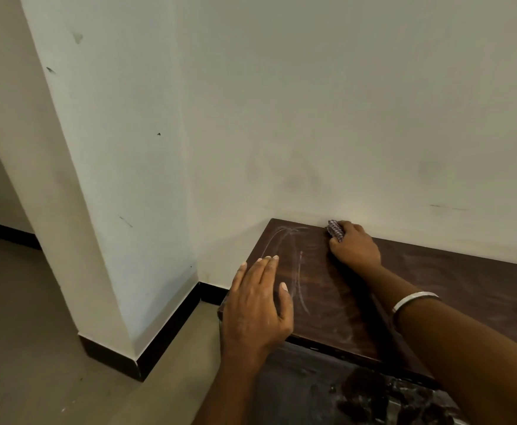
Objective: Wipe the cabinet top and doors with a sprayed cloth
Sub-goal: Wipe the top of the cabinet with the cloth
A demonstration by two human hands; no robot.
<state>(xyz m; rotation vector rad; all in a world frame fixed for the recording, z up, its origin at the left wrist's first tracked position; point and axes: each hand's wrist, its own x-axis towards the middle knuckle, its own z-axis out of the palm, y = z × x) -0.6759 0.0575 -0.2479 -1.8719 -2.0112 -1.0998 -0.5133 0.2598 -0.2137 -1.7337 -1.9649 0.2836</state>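
My left hand (258, 305) lies flat, steadying me at the cabinet top's (327, 289) front corner, while my right hand (353, 245) clamps the cloth (335, 230) against its back edge.

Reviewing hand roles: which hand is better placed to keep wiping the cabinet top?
Right. The right hand already grips the checked cloth against the cabinet top by the wall. The left hand lies flat and empty near the front corner, likely just bracing.
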